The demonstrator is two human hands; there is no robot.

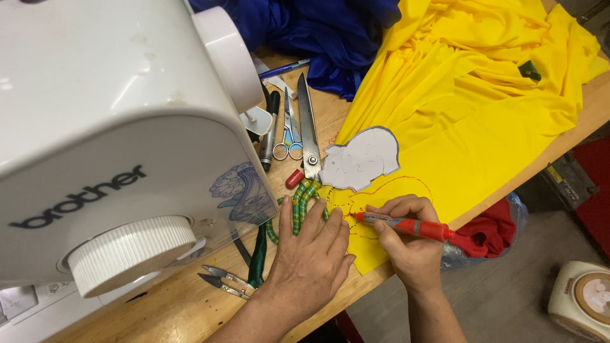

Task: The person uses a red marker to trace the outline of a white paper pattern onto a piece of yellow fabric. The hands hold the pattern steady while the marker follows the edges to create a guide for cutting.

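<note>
Red marker [406,225]: clenched in the right hand [410,244], long axis level, tip pointing left onto yellow cloth [470,121] at the worktop [178,311] edge. Left hand [311,257]: fingers released, flat, just beside the tip.

Sewing workshop: sewing machine [121,146], shears [309,130], fabric [470,95] (yellow, blue) on wooden workbench [184,305].

Left hand [309,254] is lying palm down, fingers spread and pointing away from the body, wrist straight, forearm coming in from the lower edge. Right hand [406,238] is sitting just beside it, fingers curled into a writing grip, thumb and forefinger pinching, knuckles up, wrist slightly bent, forearm rising from below. The hands are not touching.
</note>
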